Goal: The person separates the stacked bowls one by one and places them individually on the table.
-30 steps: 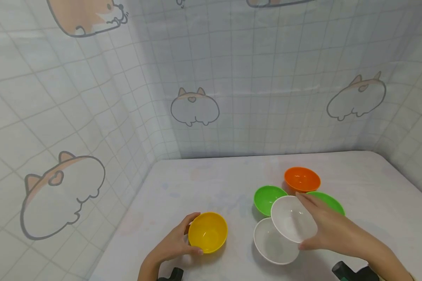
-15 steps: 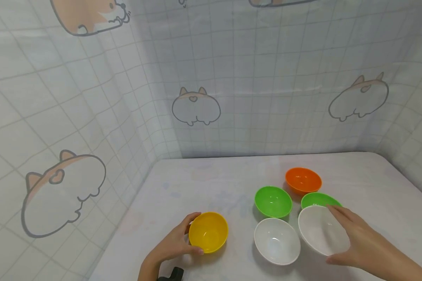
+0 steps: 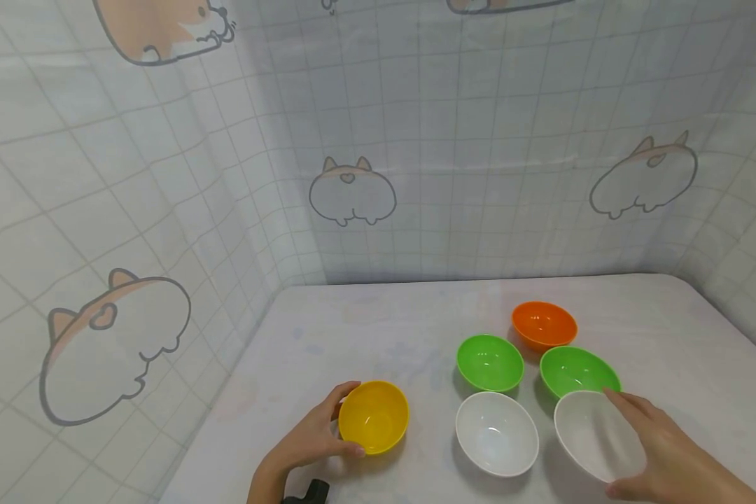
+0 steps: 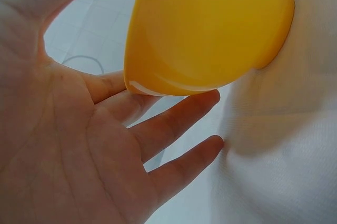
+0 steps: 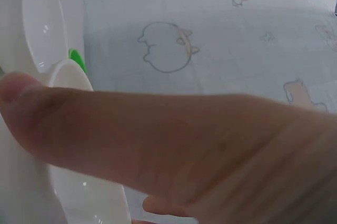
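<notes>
My left hand (image 3: 315,430) grips a yellow bowl (image 3: 374,418) by its left side, thumb at the near edge and fingers at the far edge. In the left wrist view the yellow bowl (image 4: 210,29) stands on the cloth, fingertips against its side. At the right, my right hand (image 3: 658,448) holds a white bowl (image 3: 595,430) between thumb and fingers. The thumb crosses that white bowl (image 5: 89,192) in the right wrist view. A second white bowl (image 3: 496,434) stands just to its left, apart from it.
Behind the white bowls stand two green bowls, the left green bowl (image 3: 490,362) and the right green bowl (image 3: 578,371). An orange bowl (image 3: 544,326) is farther back. A white cloth covers the table (image 3: 353,329); a patterned curtain (image 3: 447,231) hangs behind it.
My right hand has carried its white bowl rightward and down, from above the other white bowl to the spot before the right green bowl. The left hand and yellow bowl have stayed put.
</notes>
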Action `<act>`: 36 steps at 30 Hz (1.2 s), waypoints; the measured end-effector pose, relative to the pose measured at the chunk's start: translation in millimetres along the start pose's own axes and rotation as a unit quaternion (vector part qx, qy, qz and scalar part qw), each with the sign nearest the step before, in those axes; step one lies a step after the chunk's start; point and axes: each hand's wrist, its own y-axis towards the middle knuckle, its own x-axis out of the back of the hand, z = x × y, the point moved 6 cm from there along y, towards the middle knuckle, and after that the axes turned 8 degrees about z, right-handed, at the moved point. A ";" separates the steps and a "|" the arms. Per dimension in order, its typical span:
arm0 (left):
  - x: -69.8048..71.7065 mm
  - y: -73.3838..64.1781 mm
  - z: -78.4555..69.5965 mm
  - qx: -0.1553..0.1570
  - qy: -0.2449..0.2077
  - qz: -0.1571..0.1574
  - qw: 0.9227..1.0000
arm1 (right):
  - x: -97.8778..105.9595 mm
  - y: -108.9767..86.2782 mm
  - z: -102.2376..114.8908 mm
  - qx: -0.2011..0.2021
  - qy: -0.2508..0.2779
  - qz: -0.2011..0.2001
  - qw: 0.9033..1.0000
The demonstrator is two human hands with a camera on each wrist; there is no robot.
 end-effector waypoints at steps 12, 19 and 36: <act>0.1 0.4 1.9 0.009 0.002 -0.003 1.000 | -21.0 0.3 -8.6 -0.061 0.045 0.081 0.994; -0.2 1.1 2.7 0.014 0.008 -0.005 1.000 | -31.7 -0.1 -13.6 -0.078 0.043 0.095 0.991; -0.9 3.2 1.5 0.006 0.003 0.000 1.000 | -36.4 -6.6 -13.1 -0.039 0.009 0.045 0.998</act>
